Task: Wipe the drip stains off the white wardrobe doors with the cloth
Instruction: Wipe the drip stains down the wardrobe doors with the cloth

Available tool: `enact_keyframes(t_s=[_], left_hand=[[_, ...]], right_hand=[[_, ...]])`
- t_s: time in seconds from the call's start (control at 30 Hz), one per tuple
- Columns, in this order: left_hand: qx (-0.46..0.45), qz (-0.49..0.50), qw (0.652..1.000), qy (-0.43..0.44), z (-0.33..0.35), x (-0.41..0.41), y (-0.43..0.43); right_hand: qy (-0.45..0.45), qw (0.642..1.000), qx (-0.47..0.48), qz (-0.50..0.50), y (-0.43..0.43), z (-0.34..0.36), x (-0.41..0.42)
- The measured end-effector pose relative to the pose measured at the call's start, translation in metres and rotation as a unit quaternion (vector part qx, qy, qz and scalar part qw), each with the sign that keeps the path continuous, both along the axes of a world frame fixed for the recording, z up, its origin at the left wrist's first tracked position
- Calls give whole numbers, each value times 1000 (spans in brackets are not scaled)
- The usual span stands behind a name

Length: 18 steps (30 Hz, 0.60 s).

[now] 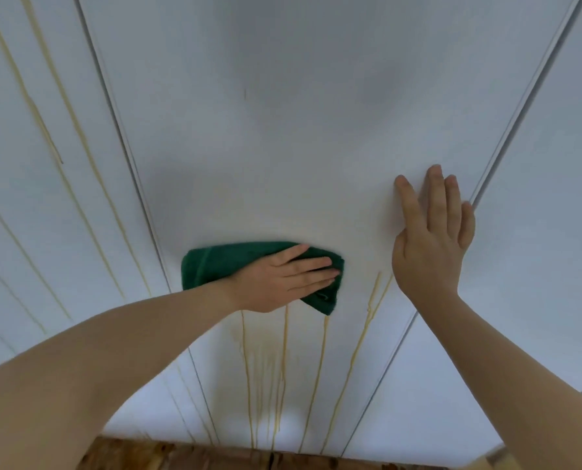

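A folded green cloth point(215, 262) lies flat against the middle white wardrobe door point(283, 130). My left hand point(283, 279) presses on it with straight fingers pointing right. My right hand point(432, 228) rests flat on the same door near its right edge, fingers straight and pointing up. Yellowish drip stains point(284, 368) run down the door below the cloth, and one streak point(372, 296) sits between my two hands. The door above the cloth looks white, with only faint smears.
The left door point(28, 198) carries several long yellow drip lines point(49, 130). Another white door point(554, 198) stands at the right. A wooden floor point(181, 456) shows along the bottom edge.
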State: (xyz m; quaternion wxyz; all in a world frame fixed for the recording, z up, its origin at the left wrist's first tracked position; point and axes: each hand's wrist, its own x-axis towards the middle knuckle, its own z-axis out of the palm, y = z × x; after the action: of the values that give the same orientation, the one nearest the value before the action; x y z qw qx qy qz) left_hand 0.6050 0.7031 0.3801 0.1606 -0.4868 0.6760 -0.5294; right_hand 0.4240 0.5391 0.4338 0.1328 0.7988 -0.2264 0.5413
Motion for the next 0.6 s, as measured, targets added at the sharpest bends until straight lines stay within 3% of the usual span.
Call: enact_keyframes(t_s=[0.2,0.3,0.5,0.6], left_hand=[[25,6,999,-35,5,74,90],[8,-19,1000,14,-5,47,55],[-14,-19,1000,20,-21,-66,-67],[-30,-1,999,17,-15,-67,-70]], right_hand=[[-27,1000,0,-2,0,-3,4],[-19,999,15,21,2,-1,1],[-7,999,46,28,-16,-5,-30],[8,998,67,11,-28,-5,-48]])
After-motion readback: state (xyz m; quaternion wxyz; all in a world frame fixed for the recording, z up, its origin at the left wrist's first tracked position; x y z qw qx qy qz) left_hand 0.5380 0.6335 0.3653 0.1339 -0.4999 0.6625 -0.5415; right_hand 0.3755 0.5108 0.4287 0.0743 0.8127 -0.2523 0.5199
